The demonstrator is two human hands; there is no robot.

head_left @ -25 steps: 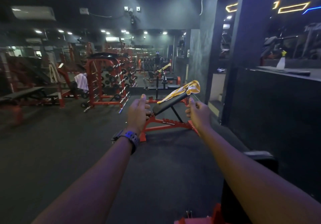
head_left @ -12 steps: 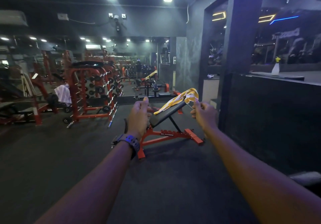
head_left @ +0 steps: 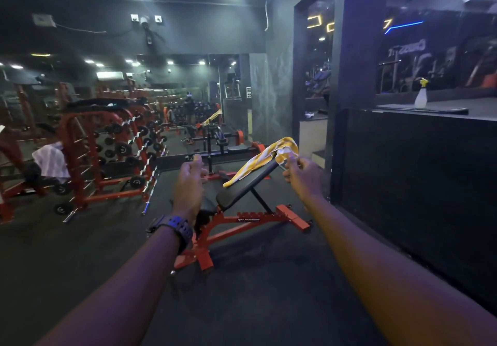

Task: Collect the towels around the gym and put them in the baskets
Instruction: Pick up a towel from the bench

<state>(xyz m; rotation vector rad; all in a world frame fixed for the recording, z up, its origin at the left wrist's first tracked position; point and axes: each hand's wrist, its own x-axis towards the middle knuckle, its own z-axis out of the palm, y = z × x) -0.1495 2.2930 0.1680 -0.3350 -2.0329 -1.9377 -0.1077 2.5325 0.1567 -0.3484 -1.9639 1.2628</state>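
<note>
Two towels are in view. Nearest is the yellow-and-white striped towel (head_left: 265,157), draped down the backrest of the red incline bench (head_left: 243,194): one end is bunched over the raised top edge of the pad, the other trails toward the lower edge on the left side. A white towel (head_left: 52,161) hangs on equipment at far left, beside the dumbbell rack (head_left: 113,152), well apart from the bench. I see no basket.

Left hand (head_left: 189,180): fingers loosely curled, holding nothing, short of the bench. Right hand (head_left: 304,175): also loosely curled, empty as far as I can tell; its fingertips overlap the bunched end in this view, but I cannot tell if they touch.

Handling, my judgement: light, limp cloth, no stiffness; it will sag and swing once lifted. Nothing fragile. The smooth pad should offer little friction, so a pull may slide the whole length off at once.

Grip point: I would have the right hand pinch the bunched folds at the top edge, where several layers gather. The left hand could gather the trailing end so it does not drag or snag on the red frame.
</note>
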